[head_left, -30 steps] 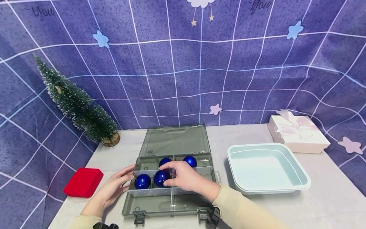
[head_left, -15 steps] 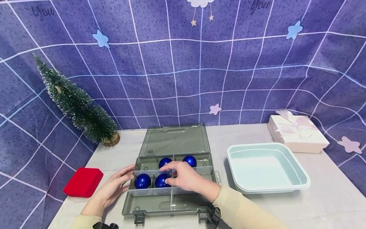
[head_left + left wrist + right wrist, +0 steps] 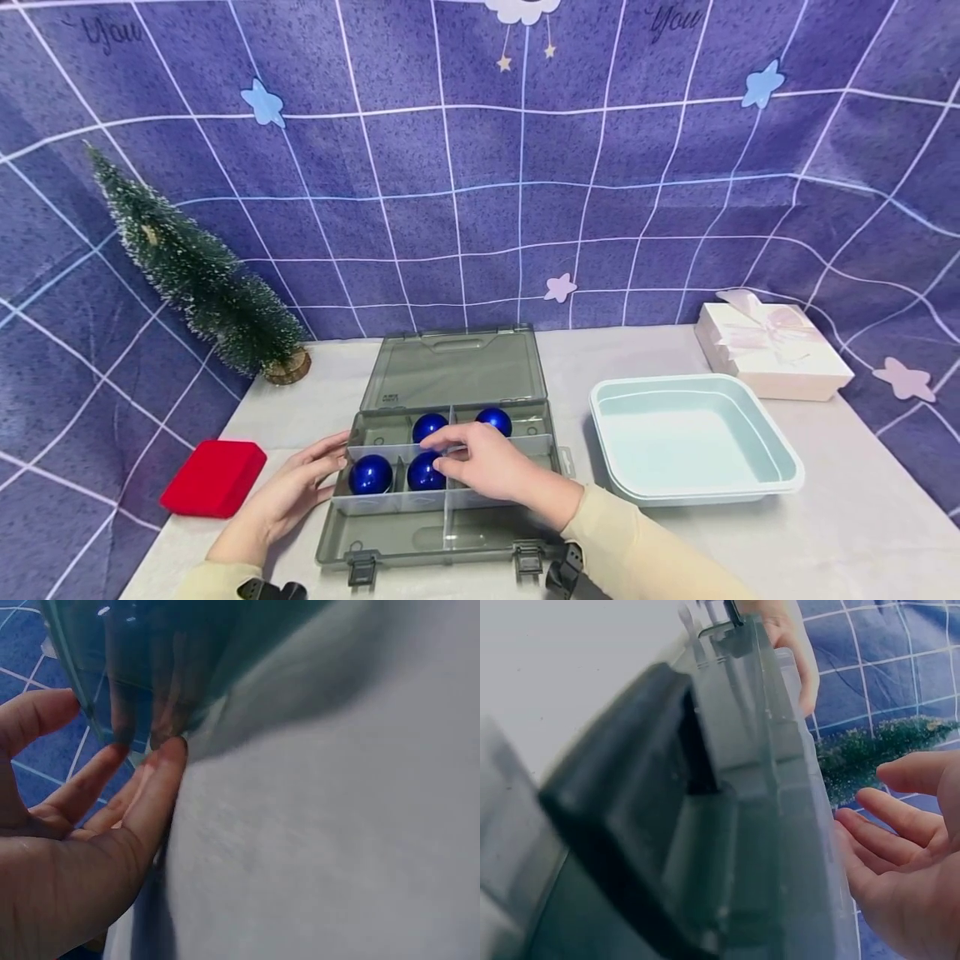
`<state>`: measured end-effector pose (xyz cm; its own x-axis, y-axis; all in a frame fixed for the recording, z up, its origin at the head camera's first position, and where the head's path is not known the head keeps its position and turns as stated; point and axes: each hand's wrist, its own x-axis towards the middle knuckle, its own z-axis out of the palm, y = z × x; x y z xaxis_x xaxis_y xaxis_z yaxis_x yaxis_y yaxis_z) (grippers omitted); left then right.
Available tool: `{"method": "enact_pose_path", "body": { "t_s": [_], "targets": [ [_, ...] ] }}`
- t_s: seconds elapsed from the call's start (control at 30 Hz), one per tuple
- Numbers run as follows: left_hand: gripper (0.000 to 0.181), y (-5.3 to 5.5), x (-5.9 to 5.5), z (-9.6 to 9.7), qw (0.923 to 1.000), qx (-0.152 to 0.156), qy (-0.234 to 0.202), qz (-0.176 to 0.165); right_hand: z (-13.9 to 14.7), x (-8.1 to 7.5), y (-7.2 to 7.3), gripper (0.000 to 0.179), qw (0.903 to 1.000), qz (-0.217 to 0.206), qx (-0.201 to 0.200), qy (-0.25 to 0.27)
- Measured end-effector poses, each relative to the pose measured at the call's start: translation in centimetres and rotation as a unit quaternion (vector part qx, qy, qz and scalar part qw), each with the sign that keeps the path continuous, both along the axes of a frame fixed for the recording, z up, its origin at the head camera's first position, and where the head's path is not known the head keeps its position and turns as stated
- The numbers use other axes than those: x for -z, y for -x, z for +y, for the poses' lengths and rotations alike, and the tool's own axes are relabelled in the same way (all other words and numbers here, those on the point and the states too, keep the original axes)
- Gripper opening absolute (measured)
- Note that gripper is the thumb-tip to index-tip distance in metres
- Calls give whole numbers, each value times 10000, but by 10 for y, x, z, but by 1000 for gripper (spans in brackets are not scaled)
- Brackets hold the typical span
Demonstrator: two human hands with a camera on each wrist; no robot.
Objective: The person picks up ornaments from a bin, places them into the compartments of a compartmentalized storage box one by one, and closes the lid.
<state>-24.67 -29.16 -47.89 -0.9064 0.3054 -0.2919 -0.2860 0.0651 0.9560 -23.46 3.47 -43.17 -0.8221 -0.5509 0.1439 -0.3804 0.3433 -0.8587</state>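
An open, see-through grey divided box (image 3: 386, 532) stands in the head view, its lid (image 3: 457, 367) laid back. Several shiny blue balls sit inside: one ball (image 3: 370, 475) at the middle row's left, another ball (image 3: 423, 473) beside it, and two in the back row. Over that second ball is my right hand (image 3: 486, 463), thumb and fingers spread at its right side; whether they touch it is hard to tell. The right wrist view shows this hand's fingers loosely bent, no ball visible between them. My left hand (image 3: 288, 493) rests its fingertips against the box's left wall.
A pale blue tub (image 3: 693, 492) stands right of the box, with a white ribboned gift box (image 3: 780, 350) behind it. Leftward lie a red case (image 3: 213, 479) and a small frosted tree (image 3: 217, 292). A patterned purple cloth (image 3: 480, 208) hangs behind.
The ball under my right hand has dropped slightly into its compartment, and the fingers have loosened from it. My left hand stays at the box's side. The head view has shifted slightly.
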Motion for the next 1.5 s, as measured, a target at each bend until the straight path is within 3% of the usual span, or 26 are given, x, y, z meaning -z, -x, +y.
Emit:
{"method": "enact_pose_path", "body": {
  "t_s": [0.17, 0.33, 0.47, 0.6, 0.77, 0.9, 1.03, 1.23, 1.4, 1.5],
  "targets": [
    [67, 2, -4, -6, 9998, 160, -101, -4, 5, -7, 0, 27, 9998, -184, 8, 99],
    [53, 9, -13, -12, 9981, 280, -499, 245, 17, -19, 2, 26, 9998, 79, 155, -54],
    [54, 19, -25, -10, 9979, 15, -238, 610, 31, -31, 6, 29, 9993, 141, 346, 44],
    [54, 31, -39, -6, 9954, -275, 24, 913, 46, -46, 12, 39, 9964, -330, 449, 645],
    [54, 50, -57, -3, 9933, -330, -33, 1110, 66, -65, 22, 53, 9807, -1074, 624, 1511],
    [55, 67, -62, 0, 9941, -176, -10, 1073, 83, -73, 34, 60, 9592, -1599, 813, 2186],
    [53, 82, -60, 3, 9961, 1, 124, 870, 96, -73, 51, 62, 9252, -2295, 1182, 2781],
    [53, 101, -50, 8, 9984, -253, 28, 509, 107, -59, 74, 63, 8743, -3182, 1789, 3199],
    [62, 112, -45, 12, 9984, -520, -13, 224, 107, -45, 85, 71, 8431, -3795, 1952, 3272],
    [64, 115, -46, 15, 9979, -630, -172, -29, 107, -39, 89, 75, 8310, -3947, 2055, 3338]
  ]
}}
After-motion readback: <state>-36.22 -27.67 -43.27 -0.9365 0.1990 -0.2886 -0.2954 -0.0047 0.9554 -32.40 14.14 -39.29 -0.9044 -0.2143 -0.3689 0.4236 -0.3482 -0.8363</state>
